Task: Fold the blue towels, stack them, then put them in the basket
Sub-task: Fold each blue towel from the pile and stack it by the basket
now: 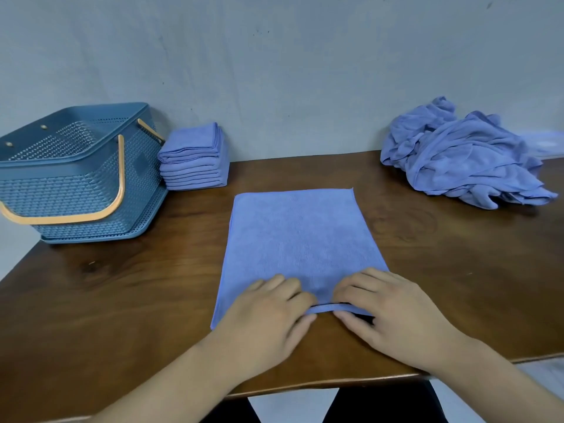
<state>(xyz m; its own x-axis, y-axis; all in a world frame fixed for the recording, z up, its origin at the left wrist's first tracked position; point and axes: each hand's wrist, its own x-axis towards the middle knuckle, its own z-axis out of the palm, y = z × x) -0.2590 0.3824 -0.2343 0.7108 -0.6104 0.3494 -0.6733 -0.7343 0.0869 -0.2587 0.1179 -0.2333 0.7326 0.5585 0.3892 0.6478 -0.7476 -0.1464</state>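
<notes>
A blue towel [294, 236] lies flat in the middle of the brown table, folded into a long rectangle running away from me. My left hand [268, 312] and my right hand [393, 312] sit side by side at its near edge, each pinching that edge between thumb and fingers; the edge is slightly raised between them. A stack of several folded blue towels [195, 157] stands at the back left, right beside the blue perforated basket [61, 166] with tan handles. A heap of unfolded blue towels [460, 157] lies at the back right.
The wooden table [122, 285] ends at a near edge close to my forearms and meets a pale wall at the back. The basket stands at the table's left corner, slightly over the edge.
</notes>
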